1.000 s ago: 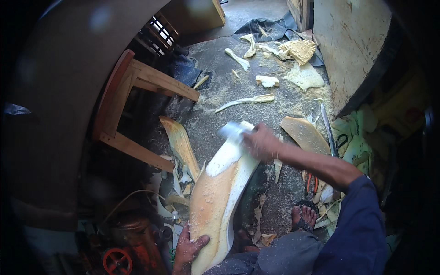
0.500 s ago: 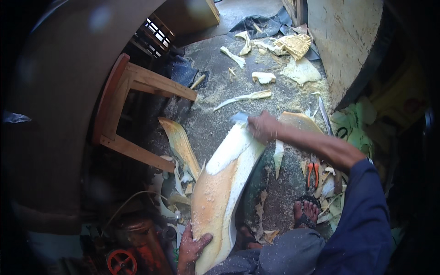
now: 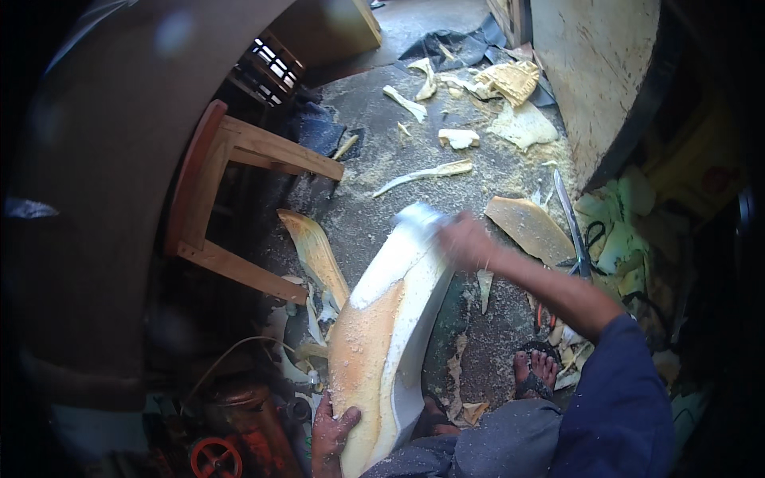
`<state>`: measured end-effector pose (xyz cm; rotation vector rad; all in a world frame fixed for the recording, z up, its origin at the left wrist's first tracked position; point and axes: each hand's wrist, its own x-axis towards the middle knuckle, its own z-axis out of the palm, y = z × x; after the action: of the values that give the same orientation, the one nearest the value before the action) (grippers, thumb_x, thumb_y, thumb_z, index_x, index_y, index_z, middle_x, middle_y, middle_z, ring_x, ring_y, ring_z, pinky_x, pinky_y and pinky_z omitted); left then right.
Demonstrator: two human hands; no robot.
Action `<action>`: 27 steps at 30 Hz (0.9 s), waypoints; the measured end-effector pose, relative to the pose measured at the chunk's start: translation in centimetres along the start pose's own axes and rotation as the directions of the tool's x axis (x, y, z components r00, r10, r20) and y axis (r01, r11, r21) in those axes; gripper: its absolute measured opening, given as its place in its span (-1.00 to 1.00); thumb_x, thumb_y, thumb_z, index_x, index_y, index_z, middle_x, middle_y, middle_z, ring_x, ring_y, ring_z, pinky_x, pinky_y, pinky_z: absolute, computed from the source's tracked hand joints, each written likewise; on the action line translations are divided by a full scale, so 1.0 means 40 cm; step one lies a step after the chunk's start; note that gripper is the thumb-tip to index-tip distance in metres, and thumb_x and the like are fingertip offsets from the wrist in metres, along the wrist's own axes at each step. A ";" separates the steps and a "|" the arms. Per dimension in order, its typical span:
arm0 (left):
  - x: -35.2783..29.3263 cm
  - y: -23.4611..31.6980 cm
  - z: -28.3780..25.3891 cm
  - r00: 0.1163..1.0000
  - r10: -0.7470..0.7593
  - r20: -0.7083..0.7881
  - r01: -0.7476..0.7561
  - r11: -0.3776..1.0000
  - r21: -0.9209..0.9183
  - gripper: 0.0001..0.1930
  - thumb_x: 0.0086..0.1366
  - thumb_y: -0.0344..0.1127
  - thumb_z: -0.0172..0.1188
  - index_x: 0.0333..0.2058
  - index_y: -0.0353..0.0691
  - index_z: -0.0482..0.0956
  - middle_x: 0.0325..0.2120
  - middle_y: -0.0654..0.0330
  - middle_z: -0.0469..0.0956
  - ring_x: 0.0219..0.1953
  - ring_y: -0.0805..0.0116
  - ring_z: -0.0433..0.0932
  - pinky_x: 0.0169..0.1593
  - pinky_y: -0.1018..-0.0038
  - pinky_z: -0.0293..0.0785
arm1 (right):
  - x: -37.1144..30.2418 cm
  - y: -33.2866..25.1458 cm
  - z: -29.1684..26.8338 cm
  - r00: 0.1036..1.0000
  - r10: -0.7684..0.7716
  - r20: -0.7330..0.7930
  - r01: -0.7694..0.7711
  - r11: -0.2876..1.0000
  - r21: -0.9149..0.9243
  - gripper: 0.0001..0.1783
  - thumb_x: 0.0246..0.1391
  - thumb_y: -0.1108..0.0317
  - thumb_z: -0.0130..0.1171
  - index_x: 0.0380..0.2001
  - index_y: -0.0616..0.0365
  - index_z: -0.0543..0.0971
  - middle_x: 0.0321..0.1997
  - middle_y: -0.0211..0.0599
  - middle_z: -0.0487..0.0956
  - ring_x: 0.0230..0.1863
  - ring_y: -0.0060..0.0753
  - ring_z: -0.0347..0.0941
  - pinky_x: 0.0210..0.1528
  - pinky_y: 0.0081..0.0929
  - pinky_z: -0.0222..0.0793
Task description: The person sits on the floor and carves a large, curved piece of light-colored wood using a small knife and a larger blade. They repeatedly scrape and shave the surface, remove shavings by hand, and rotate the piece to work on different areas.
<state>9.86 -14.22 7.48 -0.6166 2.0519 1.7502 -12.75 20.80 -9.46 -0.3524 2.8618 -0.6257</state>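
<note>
A long, curved foam piece [image 3: 362, 342], white at its far end and orange-tan along the near part, lies slanting away from my lap. Crumbs of foam cling to its surface. My left hand [image 3: 333, 434] grips its near left edge, thumb on top and fingers out of sight at the side. At the far end, my right hand [image 3: 468, 243], blurred by motion, is closed on a pale blue-grey flat pad [image 3: 419, 215] lying against the white foam. The pad is too smeared to tell its exact kind.
Foam offcuts, including a curved strip [image 3: 315, 251] and a flat tan slab [image 3: 530, 229], litter the dusty floor. A wooden stool [image 3: 205, 187] lies tipped at the left. A long metal blade [image 3: 570, 215] and orange-handled pliers [image 3: 545, 316] lie right. A red-wheeled machine [image 3: 247, 422] stands near left.
My right hand has moved slightly right and nearer across the foam's far end, with the pad. The foam has tilted a little; my left hand keeps its grip. My right forearm now partly covers the pliers.
</note>
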 end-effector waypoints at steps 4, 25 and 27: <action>0.023 -0.044 -0.059 0.997 -0.011 -0.077 0.007 0.999 -0.049 -0.29 0.29 -0.28 0.39 0.35 -0.34 0.33 0.12 0.11 0.57 0.08 0.27 0.58 0.19 0.36 0.46 | -0.004 0.230 -0.011 0.876 0.479 0.054 -0.477 0.878 -0.044 -0.36 0.37 -0.06 0.07 0.25 0.24 0.38 0.09 0.05 0.61 0.22 0.11 0.45 0.17 0.32 0.40; -0.002 -0.123 -0.089 0.995 -0.049 -0.086 0.030 0.977 -0.210 -0.57 0.46 -0.25 0.20 0.19 -0.36 0.48 -0.04 0.18 0.62 -0.03 0.40 0.59 0.11 0.45 0.48 | 0.069 0.164 -0.118 0.899 0.157 -0.408 -0.146 0.987 0.059 -0.56 0.40 0.04 -0.02 -0.11 0.20 0.63 -0.25 -0.01 0.66 -0.21 -0.15 0.65 -0.16 -0.04 0.46; 0.055 -0.114 -0.099 0.996 0.078 -0.042 -0.085 0.972 -0.219 -0.59 0.48 -0.20 0.19 0.16 -0.36 0.51 -0.12 0.23 0.63 -0.10 0.47 0.59 0.06 0.51 0.49 | -0.068 0.152 -0.051 0.883 0.204 -0.422 -0.127 0.971 0.203 -0.61 0.47 0.15 -0.08 -0.21 0.24 0.59 -0.42 0.09 0.61 -0.32 -0.04 0.62 -0.29 -0.03 0.41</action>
<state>10.53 -18.93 3.16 -0.6367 1.9437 2.0481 -11.77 27.69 -9.89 0.0790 3.1754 -1.0219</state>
